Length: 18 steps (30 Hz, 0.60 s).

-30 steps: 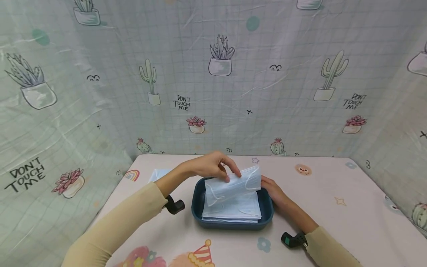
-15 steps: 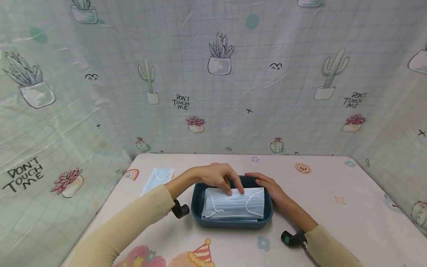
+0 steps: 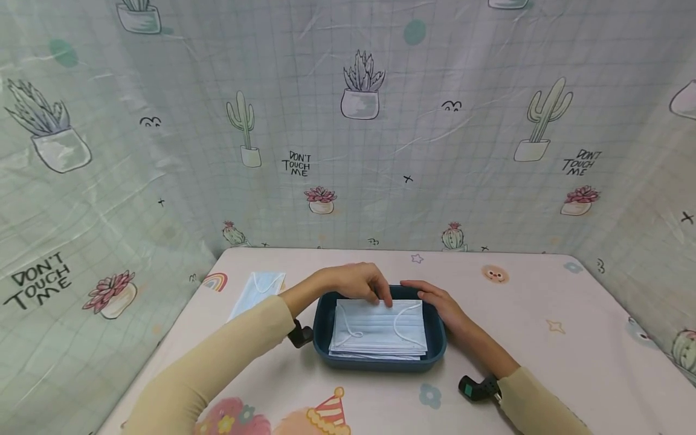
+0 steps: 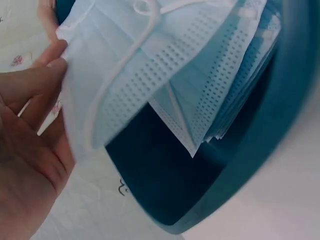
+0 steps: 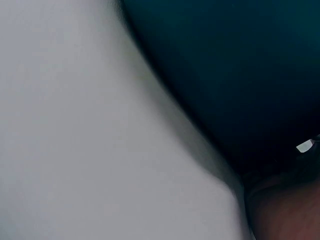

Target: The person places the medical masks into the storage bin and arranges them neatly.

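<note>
A dark blue rectangular bin [image 3: 321, 356] stands on the table with a stack of light blue face masks inside. My left hand [image 3: 359, 281] reaches over the bin from the left and pinches the far edge of the top face mask [image 3: 375, 329]. In the left wrist view, the thumb [image 4: 45, 75] and fingers grip that mask's edge, and the mask is raised at an angle over the stacked masks [image 4: 220, 85]. At the bin's far right corner, my right hand [image 3: 443, 305] rests against the rim with its fingers extended. The right wrist view shows mostly the bin's wall [image 5: 225, 65].
A single face mask [image 3: 258, 292] lies on the table left of the bin, partly behind my left forearm. The table [image 3: 500, 326] has a pale printed cover. A cactus-patterned curtain [image 3: 402, 139] hangs behind and along both sides.
A mask held up over the bin a second ago was lowered flat onto the stack. My left hand has shifted slightly back along the far edge. The right hand's fingers now lie along the rim.
</note>
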{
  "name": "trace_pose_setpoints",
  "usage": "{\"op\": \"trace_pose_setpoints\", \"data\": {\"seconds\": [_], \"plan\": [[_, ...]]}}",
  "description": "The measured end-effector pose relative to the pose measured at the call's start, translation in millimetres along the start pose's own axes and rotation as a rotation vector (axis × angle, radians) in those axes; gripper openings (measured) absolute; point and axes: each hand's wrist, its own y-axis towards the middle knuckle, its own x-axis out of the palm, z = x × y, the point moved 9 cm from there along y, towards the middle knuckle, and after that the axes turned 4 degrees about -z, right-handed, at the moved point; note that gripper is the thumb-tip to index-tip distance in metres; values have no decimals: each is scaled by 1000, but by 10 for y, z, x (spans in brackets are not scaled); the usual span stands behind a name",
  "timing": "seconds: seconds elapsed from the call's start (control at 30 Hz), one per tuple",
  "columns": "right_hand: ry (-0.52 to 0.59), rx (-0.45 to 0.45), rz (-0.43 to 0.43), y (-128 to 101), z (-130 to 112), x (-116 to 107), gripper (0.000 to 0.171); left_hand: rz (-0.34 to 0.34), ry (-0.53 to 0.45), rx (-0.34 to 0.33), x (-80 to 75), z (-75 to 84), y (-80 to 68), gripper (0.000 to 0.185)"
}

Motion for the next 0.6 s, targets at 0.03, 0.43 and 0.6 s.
{"op": "trace_pose_setpoints", "data": {"seconds": [0.03,0.43,0.6], "plan": [[-3,-2,-1,0,0,0,45,5,28,-6,7,0,15,23],[-39,-21,-4,-30,-10,15,44,109,301,-108,133,-16,56,32],[-32,-20,-6,-46,2,3,45,114,312,-113,168,-43,73,35]]}}
